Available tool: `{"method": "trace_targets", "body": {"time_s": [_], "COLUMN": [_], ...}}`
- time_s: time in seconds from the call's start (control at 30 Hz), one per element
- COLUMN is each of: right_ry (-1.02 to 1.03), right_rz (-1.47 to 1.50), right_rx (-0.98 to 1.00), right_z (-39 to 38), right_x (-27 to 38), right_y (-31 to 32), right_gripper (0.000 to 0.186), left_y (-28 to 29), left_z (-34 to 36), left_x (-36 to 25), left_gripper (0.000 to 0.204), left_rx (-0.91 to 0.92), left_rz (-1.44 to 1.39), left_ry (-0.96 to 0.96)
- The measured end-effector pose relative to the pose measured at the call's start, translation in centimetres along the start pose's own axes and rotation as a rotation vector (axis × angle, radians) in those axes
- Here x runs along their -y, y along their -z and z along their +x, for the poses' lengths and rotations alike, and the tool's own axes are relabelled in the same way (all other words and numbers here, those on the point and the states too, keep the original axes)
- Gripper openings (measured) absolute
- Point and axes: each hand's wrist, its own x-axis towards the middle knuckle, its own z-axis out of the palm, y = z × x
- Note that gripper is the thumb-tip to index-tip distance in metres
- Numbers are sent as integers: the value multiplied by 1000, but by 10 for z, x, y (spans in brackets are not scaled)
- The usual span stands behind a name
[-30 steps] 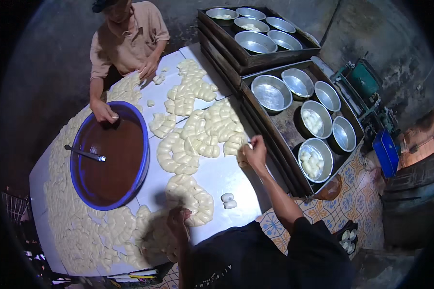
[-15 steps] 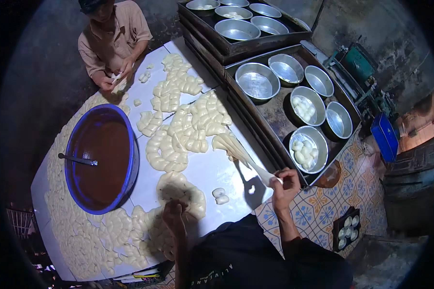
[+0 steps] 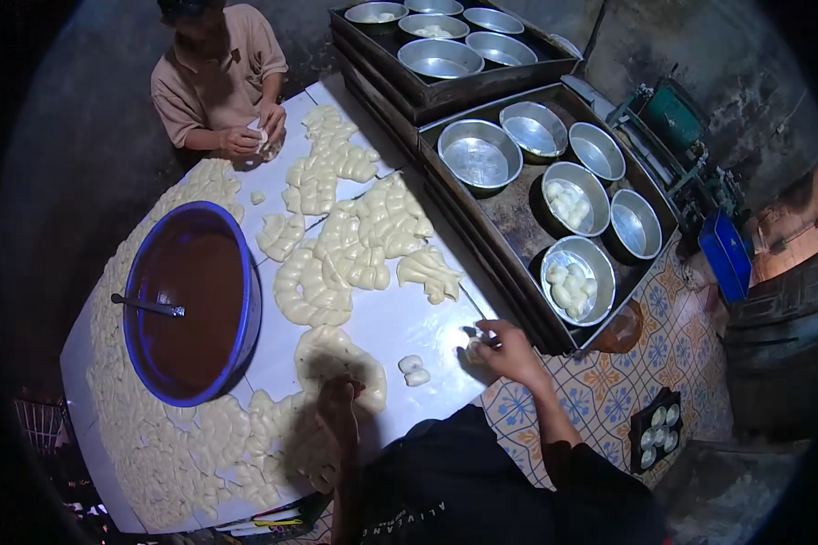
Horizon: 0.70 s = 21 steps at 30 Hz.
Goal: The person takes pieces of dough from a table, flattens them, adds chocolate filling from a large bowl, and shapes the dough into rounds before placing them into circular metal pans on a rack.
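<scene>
My right hand is at the table's right edge, its fingers closed on a small pale dough piece mostly hidden beneath them. My left hand is in shadow over a rounded dough slab, fingers curled together; what they hold, if anything, I cannot make out. Between my hands lie small dough balls, touching one another. Farther off, a ragged sheet of dough lies flat, apart from my right hand. Joined dough lumps cover the middle of the table.
A blue basin of brown liquid with a dark-handled tool stands left. To the right, a dark tray bears round metal pans, some with dough balls. A co-worker handles dough across the table.
The strip stretched between the dough sheet and my right hand has parted; the sheet's end lies on the table. My right hand has moved left onto the table edge. My left hand shifts slightly.
</scene>
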Motion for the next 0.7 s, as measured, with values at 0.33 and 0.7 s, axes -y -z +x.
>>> {"method": "trace_targets", "body": {"time_s": [0.33,0.7], "right_ry": [224,154], "right_rz": [-370,455], "right_rx": [-314,-174], "right_z": [130,125], "right_x": [22,65], "right_y": [-18,-33], "right_gripper": [27,10], "left_y": [1,12], "left_z": [13,15], "left_x": [-5,-1], "left_gripper": [16,17], "left_rx": [9,16], "left_rz": [46,118], "left_ry": [-36,-23]}}
